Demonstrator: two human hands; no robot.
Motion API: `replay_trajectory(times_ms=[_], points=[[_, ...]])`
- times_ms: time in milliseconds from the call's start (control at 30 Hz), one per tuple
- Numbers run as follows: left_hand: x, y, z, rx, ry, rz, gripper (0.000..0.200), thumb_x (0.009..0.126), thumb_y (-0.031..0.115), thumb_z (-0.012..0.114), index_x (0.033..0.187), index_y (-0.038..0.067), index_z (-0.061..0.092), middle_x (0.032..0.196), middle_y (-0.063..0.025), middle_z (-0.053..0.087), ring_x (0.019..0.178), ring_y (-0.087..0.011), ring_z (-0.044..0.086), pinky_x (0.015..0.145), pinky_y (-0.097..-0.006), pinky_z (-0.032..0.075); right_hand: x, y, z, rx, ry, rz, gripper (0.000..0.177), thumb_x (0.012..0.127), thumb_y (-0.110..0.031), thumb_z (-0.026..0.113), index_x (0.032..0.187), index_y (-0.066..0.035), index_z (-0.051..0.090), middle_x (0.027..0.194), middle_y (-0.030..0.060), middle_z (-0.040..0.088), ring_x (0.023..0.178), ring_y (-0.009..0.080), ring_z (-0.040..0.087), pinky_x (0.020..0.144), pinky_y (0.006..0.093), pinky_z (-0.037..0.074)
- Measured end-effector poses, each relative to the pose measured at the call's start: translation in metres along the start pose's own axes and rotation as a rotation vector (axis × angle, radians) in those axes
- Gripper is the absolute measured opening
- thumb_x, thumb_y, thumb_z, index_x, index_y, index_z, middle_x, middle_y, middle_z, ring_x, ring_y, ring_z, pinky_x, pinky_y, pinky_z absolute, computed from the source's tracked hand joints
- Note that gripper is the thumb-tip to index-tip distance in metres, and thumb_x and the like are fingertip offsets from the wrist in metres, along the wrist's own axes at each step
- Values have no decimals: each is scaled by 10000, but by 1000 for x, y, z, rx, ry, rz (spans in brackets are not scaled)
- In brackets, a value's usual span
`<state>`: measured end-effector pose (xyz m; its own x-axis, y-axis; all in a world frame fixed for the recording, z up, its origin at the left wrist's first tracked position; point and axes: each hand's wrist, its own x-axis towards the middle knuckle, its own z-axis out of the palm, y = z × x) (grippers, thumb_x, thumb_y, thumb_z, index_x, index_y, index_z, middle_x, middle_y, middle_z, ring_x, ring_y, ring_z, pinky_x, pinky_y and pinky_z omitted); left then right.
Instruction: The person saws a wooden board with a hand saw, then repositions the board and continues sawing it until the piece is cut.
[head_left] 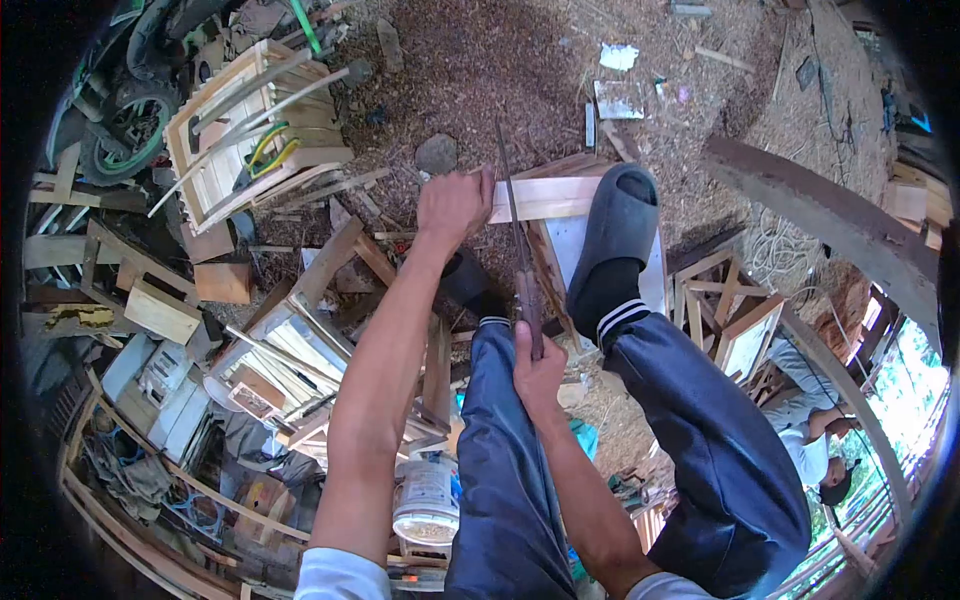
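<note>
A pale wooden board (560, 197) lies across a white-topped wooden stand (570, 240). My left hand (455, 207) is closed round the board's left end. My right hand (540, 375) grips the dark handle of a handsaw (518, 225). The narrow saw blade points away from me and crosses the board just right of my left hand; how deep any cut goes is too small to tell. A foot in a dark grey slipper (622, 215) presses on the board's right part. My other foot (468, 280) is lower, beside the stand.
A slatted wooden frame (250, 130) with sticks and green-yellow pliers-like handles stands at the upper left. A white bucket (428, 500) and stacked wood lie lower left. A large curved beam (820, 215) is at the right. Another person (815, 455) sits at the lower right.
</note>
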<state>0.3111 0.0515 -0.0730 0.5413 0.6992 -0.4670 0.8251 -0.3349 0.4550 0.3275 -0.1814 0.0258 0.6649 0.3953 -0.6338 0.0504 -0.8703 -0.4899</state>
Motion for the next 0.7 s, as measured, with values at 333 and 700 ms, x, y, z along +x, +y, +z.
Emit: replay_trajectory(times_ms=[333,700], points=[[13,-3,-4,3,-119,-55,583,940,373,323,715,-41,667,806,-286,626,807,-428,620,801,-490,477,4,-69,-18,39,-51,51,482,907,-370,555,701,61,618,544,223,535,501,289,588,524,409,434],[20,1,-8,22,-208,-84,475,917,318,368,801,-17,683,883,-244,648,869,-383,632,824,-458,488,-2,-76,-17,2,-83,70,475,915,-370,544,740,65,619,510,211,491,475,257,550,524,412,427]])
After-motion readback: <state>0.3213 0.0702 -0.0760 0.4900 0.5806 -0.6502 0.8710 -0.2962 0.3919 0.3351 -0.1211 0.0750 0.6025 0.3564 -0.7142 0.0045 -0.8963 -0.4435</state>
